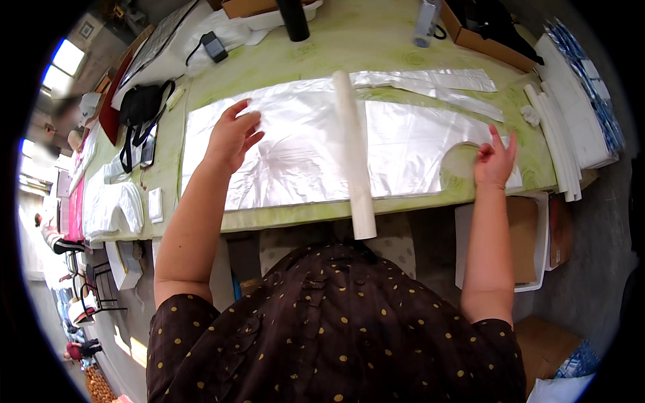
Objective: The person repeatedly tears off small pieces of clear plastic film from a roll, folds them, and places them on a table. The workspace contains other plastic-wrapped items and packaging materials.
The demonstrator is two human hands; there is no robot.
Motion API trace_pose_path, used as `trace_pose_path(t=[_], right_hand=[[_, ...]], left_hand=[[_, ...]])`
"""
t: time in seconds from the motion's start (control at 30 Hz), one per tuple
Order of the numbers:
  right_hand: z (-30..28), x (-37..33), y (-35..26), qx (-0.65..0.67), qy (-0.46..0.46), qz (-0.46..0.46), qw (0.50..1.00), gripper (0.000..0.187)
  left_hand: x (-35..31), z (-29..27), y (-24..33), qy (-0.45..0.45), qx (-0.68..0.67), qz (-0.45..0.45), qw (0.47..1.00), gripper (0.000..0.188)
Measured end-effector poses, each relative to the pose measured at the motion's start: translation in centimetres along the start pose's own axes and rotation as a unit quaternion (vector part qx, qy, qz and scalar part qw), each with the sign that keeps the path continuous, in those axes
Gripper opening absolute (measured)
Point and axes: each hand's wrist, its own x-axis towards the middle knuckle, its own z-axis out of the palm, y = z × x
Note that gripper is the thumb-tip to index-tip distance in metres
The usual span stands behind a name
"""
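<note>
A shiny white plastic sheet piece (282,161) lies flat on the table, with a curved cut-out and narrow strips at its right end. It looks like a disposable apron or a large carrier bag; which one I cannot tell. Across its middle lies a long pale roll (352,148), its near end jutting past the table edge. My left hand (235,138) hovers over the left part of the plastic, fingers apart and holding nothing. At the right end, my right hand (496,161) is beside the cut-out, some fingers raised and others bent, with nothing visible in it.
The green patterned table (376,57) also bears a black bag (142,104), a handheld device (215,47), a dark bottle (293,20) and a clear bottle (426,23). Folded white plastic (114,205) lies at left. White rolls (554,144) edge the right side; a bin (500,245) stands below.
</note>
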Motion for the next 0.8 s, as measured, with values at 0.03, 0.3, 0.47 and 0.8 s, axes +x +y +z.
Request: trace_pose_path(t=[0.03,0.3,0.47,0.8], right_hand=[[-0.1,-0.1,-0.4,0.019,0.026,0.016,0.999,0.081],[-7.4,-2.1,-3.3,0.115,0.079,0.044,0.989,0.033],[0.2,-13.9,-1.9,-0.063,-0.016,0.010,0.998,0.026],[10.8,-21.9,3.4,-0.345,-0.499,-0.251,0.754,0.038]], left_hand=[[0.2,-1.8,-0.7,0.016,0.039,-0.004,0.999,0.058],[3.2,-6.6,-6.0,0.177,0.502,0.231,0.815,0.062],[-2.0,2.6,-7.0,-0.019,0.350,0.461,0.815,0.047],[-4.8,6.2,-11.7,-0.115,0.552,0.374,0.736,0.051]])
